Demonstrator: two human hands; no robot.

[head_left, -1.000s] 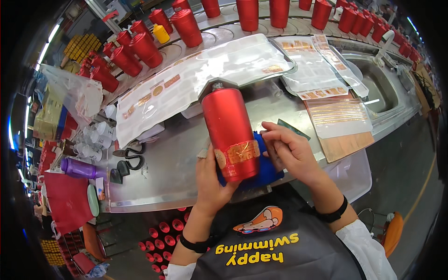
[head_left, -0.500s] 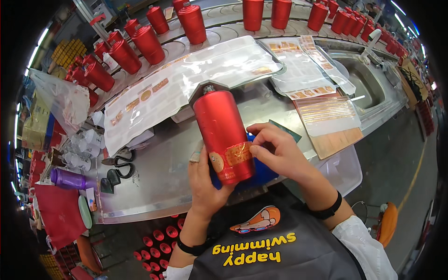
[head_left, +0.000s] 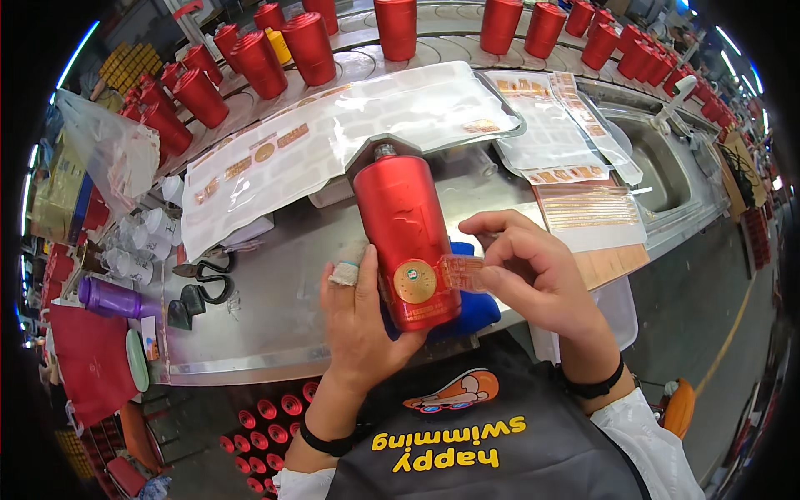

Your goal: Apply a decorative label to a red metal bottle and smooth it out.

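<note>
My left hand (head_left: 354,333), with wrapping on one finger, grips the lower part of a glossy red bottle (head_left: 400,204). The bottle leans with its neck away from me, near a grey angled bracket (head_left: 358,158). A round gold emblem (head_left: 414,282) shows low on its side. My right hand (head_left: 542,279) pinches the outer end of a small clear film with gold print (head_left: 464,272). The film's other end meets the bottle's right side; whether it sticks there I cannot tell. A blue cloth (head_left: 483,312) lies under the bottle's lower end.
Printed transfer sheets (head_left: 333,125) lie across the metal table (head_left: 267,333). Several red bottles (head_left: 396,29) stand on the conveyor behind. At the left are scissors (head_left: 218,287), a purple jar (head_left: 112,297) and clear cups. A sink (head_left: 654,162) is at the right.
The bottle has turned so its round emblem faces up more. My right hand has moved right with the film's end, which now stands out from the bottle instead of lying on it.
</note>
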